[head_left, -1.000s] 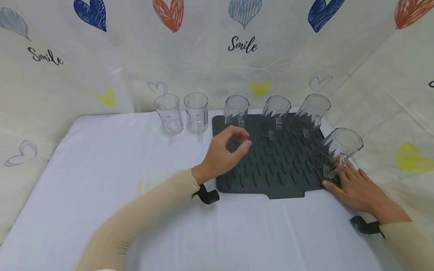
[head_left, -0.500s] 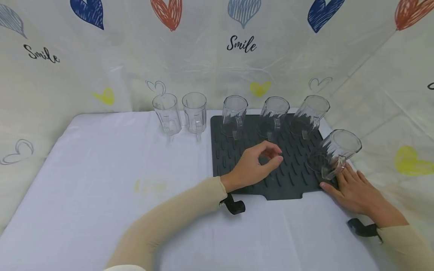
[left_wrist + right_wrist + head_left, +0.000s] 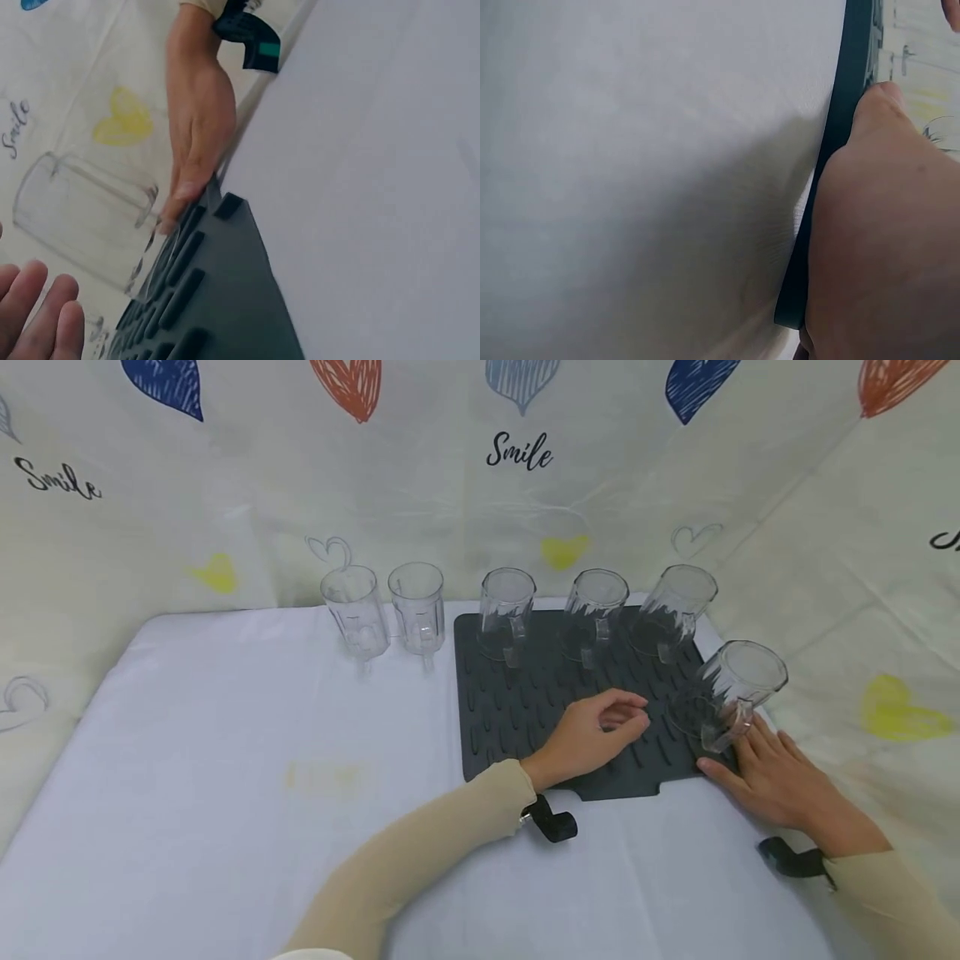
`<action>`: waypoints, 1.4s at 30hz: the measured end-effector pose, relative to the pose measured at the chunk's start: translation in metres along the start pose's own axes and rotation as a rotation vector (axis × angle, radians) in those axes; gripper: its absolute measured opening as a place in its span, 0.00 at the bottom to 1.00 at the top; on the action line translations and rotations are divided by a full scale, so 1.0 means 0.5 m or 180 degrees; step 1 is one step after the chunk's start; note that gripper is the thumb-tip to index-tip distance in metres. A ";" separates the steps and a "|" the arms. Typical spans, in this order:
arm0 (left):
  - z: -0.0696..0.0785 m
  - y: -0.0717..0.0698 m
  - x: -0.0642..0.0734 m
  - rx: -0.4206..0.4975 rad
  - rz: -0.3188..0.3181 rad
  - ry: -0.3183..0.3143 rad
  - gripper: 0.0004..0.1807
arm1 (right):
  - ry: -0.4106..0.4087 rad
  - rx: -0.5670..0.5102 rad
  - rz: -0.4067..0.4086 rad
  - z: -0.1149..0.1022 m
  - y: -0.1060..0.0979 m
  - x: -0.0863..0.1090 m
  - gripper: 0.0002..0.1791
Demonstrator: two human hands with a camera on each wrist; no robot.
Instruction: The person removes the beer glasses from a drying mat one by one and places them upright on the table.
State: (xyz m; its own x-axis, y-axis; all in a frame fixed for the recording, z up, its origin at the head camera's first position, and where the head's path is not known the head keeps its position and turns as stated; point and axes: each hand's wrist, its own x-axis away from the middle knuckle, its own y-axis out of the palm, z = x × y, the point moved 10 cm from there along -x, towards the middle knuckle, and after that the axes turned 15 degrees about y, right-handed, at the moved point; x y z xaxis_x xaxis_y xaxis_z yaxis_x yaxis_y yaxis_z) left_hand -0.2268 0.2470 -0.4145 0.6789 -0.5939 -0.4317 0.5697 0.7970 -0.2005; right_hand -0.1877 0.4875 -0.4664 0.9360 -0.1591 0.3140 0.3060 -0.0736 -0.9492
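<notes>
My left hand [image 3: 592, 739] hovers over the front part of a dark grey ribbed drying mat [image 3: 506, 714], fingers loosely curled with nothing in them. At the mat's front right corner my right hand [image 3: 783, 789] lies with fingers stretched out, its thumb touching the mat's edge [image 3: 847, 82]. Just beyond those fingers a clear glass mug [image 3: 738, 681] stands upright on the mat, its handle toward the hand. In the left wrist view this mug [image 3: 90, 217] shows between my left fingers [image 3: 67, 330] and the right hand [image 3: 202, 112].
Along the mat's back edge stand three more glass mugs: left [image 3: 508, 610], middle [image 3: 596, 614] and right [image 3: 675, 610]. Two others, one [image 3: 356, 614] beside another [image 3: 417, 610], stand on the white tablecloth [image 3: 247, 735] to the left. A heart-patterned sheet [image 3: 420, 485] hangs behind.
My left hand has moved right and toward me, from beside the left mug on the mat to over its front. The right hand and the mugs stay put; the head view shifts slightly.
</notes>
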 end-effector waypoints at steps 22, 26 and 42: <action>0.002 0.109 -0.041 0.0171 -0.0289 -0.0028 0.24 | -0.0021 0.0020 -0.0020 -0.012 0.003 0.004 0.57; 0.012 0.126 -0.050 0.0024 -0.0342 0.0032 0.25 | 0.0004 0.0048 -0.0025 -0.005 0.002 0.008 0.57; 0.004 0.166 -0.065 -0.0094 -0.0368 -0.0090 0.25 | -0.0098 0.0157 0.0131 -0.018 -0.008 0.013 0.53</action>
State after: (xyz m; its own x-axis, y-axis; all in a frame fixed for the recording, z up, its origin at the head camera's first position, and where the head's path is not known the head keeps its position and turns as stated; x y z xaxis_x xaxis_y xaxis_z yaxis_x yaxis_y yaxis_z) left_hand -0.2006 0.3320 -0.4153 0.6225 -0.6845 -0.3793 0.6313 0.7257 -0.2735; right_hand -0.1843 0.4777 -0.4605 0.9526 -0.1307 0.2747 0.2747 -0.0189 -0.9614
